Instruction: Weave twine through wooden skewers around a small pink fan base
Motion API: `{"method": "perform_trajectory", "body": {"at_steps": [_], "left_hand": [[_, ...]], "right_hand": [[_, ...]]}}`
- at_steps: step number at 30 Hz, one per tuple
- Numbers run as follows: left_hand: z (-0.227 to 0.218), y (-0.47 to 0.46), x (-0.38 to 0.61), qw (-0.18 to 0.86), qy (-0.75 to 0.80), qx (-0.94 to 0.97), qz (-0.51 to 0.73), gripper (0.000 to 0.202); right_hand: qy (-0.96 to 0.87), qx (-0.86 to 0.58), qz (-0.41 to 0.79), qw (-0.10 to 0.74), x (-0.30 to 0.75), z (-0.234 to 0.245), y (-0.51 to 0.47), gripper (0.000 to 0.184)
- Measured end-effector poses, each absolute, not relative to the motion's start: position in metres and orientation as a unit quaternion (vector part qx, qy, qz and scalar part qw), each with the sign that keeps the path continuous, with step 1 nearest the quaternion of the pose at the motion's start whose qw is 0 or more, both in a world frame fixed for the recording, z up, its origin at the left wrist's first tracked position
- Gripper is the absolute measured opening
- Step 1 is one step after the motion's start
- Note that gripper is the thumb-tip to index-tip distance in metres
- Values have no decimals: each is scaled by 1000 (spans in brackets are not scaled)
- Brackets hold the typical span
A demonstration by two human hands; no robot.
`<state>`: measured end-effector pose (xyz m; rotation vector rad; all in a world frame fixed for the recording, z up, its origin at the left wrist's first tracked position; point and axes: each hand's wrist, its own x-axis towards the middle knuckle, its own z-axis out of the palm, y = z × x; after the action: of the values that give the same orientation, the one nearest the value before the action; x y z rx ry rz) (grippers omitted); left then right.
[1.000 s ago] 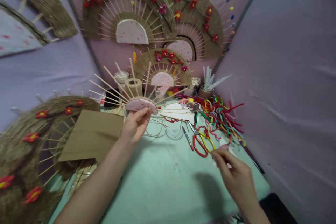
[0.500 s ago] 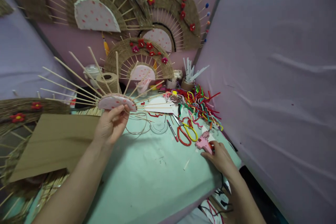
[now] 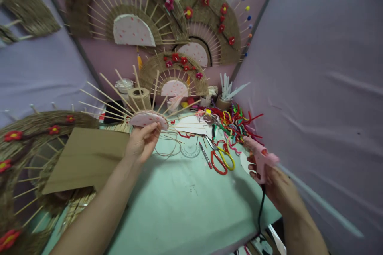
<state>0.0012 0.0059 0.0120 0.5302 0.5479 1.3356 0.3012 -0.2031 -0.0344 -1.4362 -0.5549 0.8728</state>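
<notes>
My left hand [image 3: 145, 139] pinches the lower edge of a fan frame [image 3: 148, 118], a pink-spotted half disc with thin wooden sticks spreading out from it. My right hand [image 3: 271, 177] is wrapped round the handle of a pink glue gun [image 3: 259, 158], raised above the table's right side. A long pale glue stick [image 3: 323, 201] juts from the gun's back, and a black cord [image 3: 261, 211] hangs below. Between the hands lie scissors [image 3: 220, 161] with red and yellow handles, a pen [image 3: 205, 155] and a clear protractor [image 3: 190, 150].
Tangled pipe cleaners [image 3: 236, 121] and a pot of white sticks [image 3: 224, 101] stand at the back right. A twine spool [image 3: 139, 99] is behind the fan frame. Brown cardboard [image 3: 89, 159] lies at left beside a flowered fan [image 3: 18, 143]. Finished fans [image 3: 175, 69] line the back wall.
My right hand has lifted the glue gun off the table, up and to the right. My left hand still holds the fan frame. The camera view has shifted left.
</notes>
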Motion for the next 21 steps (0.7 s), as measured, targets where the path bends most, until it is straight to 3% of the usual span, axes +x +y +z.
{"method": "perform_trajectory", "body": {"at_steps": [3,7,21], "left_hand": [[10,4,1,712,236,279,599,25],[8,2,1,719,208,326,577,23],[-3,-7,10,738,188,342,551,26]], "right_hand": [[-236,-552,433,672,280,-24,-185,41],[-296,-518,459,658,245,-15,-164,43],[-518,-635,294,491,161,5,-125,54]]}}
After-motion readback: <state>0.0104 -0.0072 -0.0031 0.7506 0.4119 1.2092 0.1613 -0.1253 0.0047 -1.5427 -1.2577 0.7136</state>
